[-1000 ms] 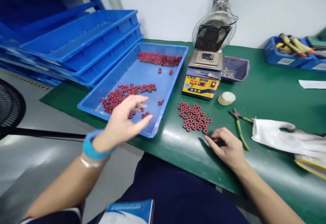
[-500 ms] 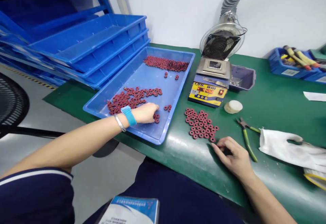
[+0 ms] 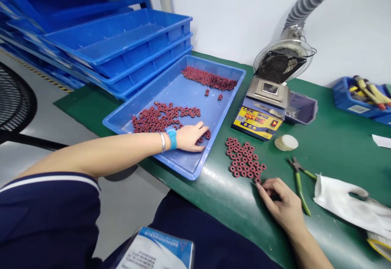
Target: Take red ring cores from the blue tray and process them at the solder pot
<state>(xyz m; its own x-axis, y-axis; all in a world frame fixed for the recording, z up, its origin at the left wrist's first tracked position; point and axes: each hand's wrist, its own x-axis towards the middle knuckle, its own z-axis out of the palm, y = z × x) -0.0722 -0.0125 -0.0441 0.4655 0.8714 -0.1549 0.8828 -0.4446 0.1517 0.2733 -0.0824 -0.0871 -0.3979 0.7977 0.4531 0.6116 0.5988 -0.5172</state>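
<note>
Inside the tray (image 3: 180,91), my left hand (image 3: 191,137) is lying half open, thumb and fingers standing apart around a few rings (image 3: 208,135). My right hand (image 3: 285,206) is resting loosely curled on the bench (image 3: 324,148), its thumb tip meeting the ring cluster (image 3: 243,159); I cannot tell whether it is gripping any. Beyond, pliers (image 3: 301,193) are lying beside a glove (image 3: 339,195).

Red digits beginning "426" glow on the display (image 3: 254,117) of a boxy, yellow-fronted metal device (image 3: 253,128).
"CM" stands printed above its buttons, following characters blurred; the blue-and-white rectangular card's (image 3: 159,248) print is illegible.
</note>
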